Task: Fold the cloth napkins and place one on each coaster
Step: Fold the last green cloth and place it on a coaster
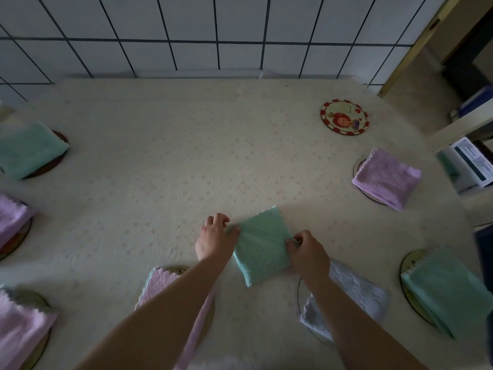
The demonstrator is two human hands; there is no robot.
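- Green napkin (260, 247), folded to a rough square, is laid flat on the tablecloth (165, 161) near the front middle, turned at a slant, and is held at two opposite sides.
- Its left edge is pinched by the left hand (214, 236), thumb against curled fingers.
- Its right edge is gripped by the right hand (306, 253), fingers curled over the cloth.
- No coaster is seen under this napkin; it is placed between two front coasters.
- A pink napkin (162, 287) is seen on a coaster just front-left, partly hidden by the left forearm.
- A white napkin (354, 292) is seen on a coaster just front-right, partly hidden by the right forearm.
- A folded green napkin (448, 289) is set on a coaster at the right front edge.
- A folded lilac napkin (386, 178) is set on a coaster farther back on the right.
- One bare coaster (344, 116), red-rimmed with a cartoon figure, is seen at the back right, well apart from the hands.
- On the left, a green napkin (28, 149) is set on a dark coaster, with two pink napkins (12, 220) (21, 324) on coasters nearer the front.
- A tiled wall (213, 30) is seen behind the table.
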